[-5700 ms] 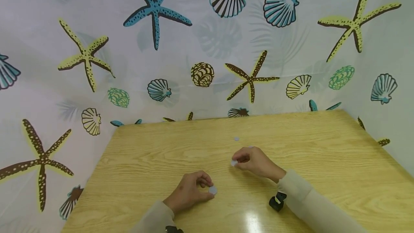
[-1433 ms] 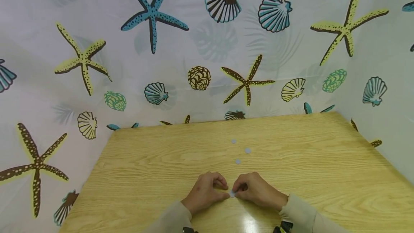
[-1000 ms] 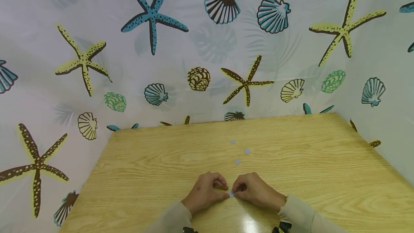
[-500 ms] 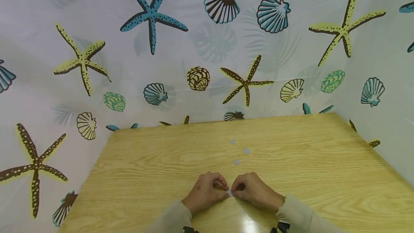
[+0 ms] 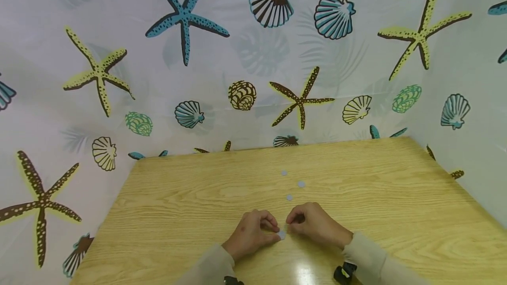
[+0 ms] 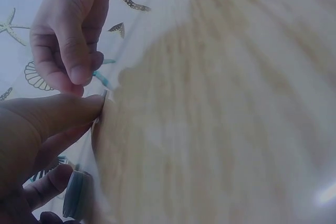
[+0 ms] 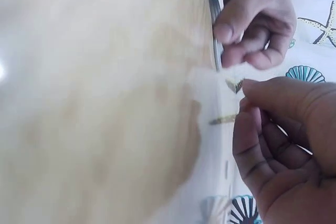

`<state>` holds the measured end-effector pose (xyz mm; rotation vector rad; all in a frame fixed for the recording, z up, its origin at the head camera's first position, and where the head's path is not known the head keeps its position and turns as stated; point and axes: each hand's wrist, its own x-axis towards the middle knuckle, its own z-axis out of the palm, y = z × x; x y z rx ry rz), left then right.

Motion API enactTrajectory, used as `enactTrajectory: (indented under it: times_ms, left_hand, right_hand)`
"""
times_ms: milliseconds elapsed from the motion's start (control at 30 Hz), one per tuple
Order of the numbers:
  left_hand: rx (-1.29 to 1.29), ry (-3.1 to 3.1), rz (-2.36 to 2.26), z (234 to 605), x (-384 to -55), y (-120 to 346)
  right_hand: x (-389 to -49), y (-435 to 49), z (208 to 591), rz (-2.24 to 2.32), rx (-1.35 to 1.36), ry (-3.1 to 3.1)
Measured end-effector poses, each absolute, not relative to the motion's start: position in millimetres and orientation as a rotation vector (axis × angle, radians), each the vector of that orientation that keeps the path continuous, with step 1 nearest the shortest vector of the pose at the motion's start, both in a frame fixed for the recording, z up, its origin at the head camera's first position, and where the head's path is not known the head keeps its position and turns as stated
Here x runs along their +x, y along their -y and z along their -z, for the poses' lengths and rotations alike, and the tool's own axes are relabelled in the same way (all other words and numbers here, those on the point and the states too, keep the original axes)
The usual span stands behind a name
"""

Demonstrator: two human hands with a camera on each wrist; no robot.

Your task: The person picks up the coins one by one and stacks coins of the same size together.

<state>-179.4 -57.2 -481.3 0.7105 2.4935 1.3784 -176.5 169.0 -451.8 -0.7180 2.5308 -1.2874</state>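
Observation:
My left hand pinches a small round pale blue-grey disc by its edge, just above the wooden table. Close beside it on the right, my right hand is apart from the disc. Its fingers are curled, with thumb and forefinger tips close together; nothing shows clearly between them. In the right wrist view, these fingertips of my right hand stand below my left hand. Three similar loose discs lie farther back: one nearer disc, one right-hand disc and one farthest disc.
The wood-grain table extends around both hands. A pale curtain printed with starfish and shells hangs behind the table and along its sides. Dark bands with small devices are on both wrists, such as the right wrist device.
Earlier, the right hand left a disc on the table and came to the disc in the left hand. Now it has drawn away, up and right. The left hand keeps its disc.

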Motion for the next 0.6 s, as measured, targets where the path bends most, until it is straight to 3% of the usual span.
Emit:
enactTrajectory:
  times_ms: [600]
  left_hand:
    - [0.72, -2.462, -1.403, 479, -179, 59]
  right_hand:
    - [-200, -182, 442, 1.292, -0.627, -2.676]
